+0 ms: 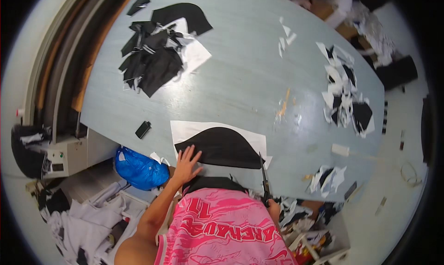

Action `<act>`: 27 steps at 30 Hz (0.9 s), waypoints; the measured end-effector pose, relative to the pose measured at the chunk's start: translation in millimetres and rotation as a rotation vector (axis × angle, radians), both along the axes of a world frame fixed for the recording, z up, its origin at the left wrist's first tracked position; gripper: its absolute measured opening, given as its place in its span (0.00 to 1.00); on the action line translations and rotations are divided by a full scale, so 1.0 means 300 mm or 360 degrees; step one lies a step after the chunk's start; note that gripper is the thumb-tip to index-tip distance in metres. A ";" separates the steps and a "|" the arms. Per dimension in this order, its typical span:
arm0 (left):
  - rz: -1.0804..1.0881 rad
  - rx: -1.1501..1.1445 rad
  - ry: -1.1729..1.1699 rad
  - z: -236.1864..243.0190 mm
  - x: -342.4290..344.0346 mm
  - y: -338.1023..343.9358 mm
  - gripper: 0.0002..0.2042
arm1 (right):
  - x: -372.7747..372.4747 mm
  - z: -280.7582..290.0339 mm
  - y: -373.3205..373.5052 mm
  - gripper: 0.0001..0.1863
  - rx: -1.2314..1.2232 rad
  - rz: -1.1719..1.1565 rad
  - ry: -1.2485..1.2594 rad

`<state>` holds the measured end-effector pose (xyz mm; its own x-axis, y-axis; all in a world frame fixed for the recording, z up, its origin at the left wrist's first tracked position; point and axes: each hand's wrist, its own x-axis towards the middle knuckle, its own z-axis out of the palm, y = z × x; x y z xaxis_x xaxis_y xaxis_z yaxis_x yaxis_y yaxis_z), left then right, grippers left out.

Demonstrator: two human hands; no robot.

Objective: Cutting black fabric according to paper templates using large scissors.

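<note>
A black, dome-shaped fabric piece (222, 147) lies on a larger white sheet (185, 128) near the table's front edge. My left hand (187, 163) rests flat on its left end, fingers spread. In my right hand (273, 206) is a pair of long dark scissors (264, 179), gripped by the handles. Their blades point away from me and reach the right corner of the black piece, where a small white flap of the sheet sticks out. Part of my right hand is hidden by the pink shirt and the handles.
A pile of black and white cut pieces (157, 57) covers the far left of the table (231, 89). Scraps (340, 94) lie at the right, more (327, 179) near the front right. A small black object (143, 129) sits left of the sheet. Below is a blue bag (143, 170).
</note>
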<state>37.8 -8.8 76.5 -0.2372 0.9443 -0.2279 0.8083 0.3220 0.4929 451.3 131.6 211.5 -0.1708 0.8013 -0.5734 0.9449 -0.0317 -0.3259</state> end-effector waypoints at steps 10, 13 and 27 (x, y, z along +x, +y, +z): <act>0.0188 0.0259 0.0543 -0.211 -0.182 0.683 0.38 | -0.070 -0.291 0.200 0.23 0.0323 -0.0257 0.0190; 0.0328 0.0551 0.0574 -0.158 -0.327 0.933 0.37 | -0.218 -0.218 0.384 0.22 0.0580 -0.0250 0.0282; -0.0144 0.0358 0.0500 -0.175 -0.164 1.011 0.40 | -0.033 -0.192 -0.020 0.21 0.0117 -0.0569 0.0814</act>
